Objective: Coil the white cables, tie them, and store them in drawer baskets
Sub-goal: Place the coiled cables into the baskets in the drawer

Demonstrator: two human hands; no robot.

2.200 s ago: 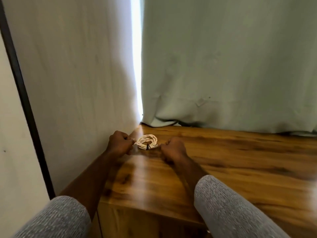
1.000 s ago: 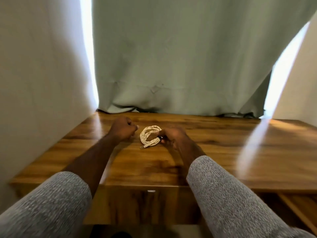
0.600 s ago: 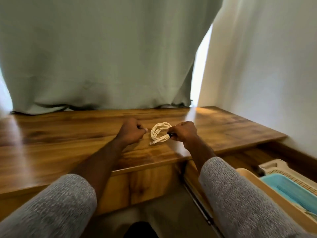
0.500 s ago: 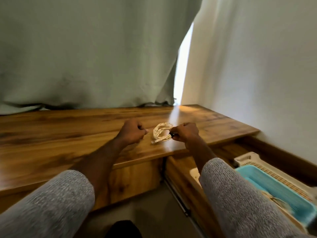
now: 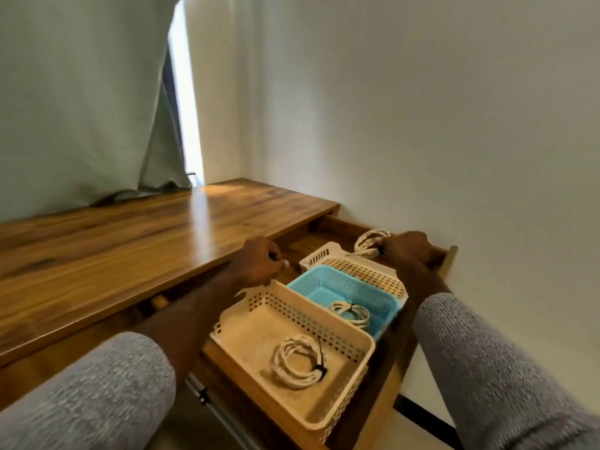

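My right hand point(image 5: 409, 250) grips a coiled white cable point(image 5: 368, 241) with a black tie and holds it above the far cream basket point(image 5: 363, 269) in the open drawer point(image 5: 446, 259). My left hand point(image 5: 258, 263) is a closed fist at the desk's front edge, with nothing visible in it. The blue basket point(image 5: 319, 282) in the middle contains one tied white coil point(image 5: 352, 313). The near cream basket point(image 5: 259, 315) holds another tied coil point(image 5: 298, 362).
The wooden desk top point(image 5: 130, 241) stretches left, with a grey-green curtain point(image 5: 81, 92) behind it. A white wall point(image 5: 422, 125) stands close on the right of the drawer. Floor shows below the drawer.
My view swung right from the desk top to the open drawer. My right hand carried the tied coil off the desk and out over the baskets; my left hand stayed fisted by the desk edge.
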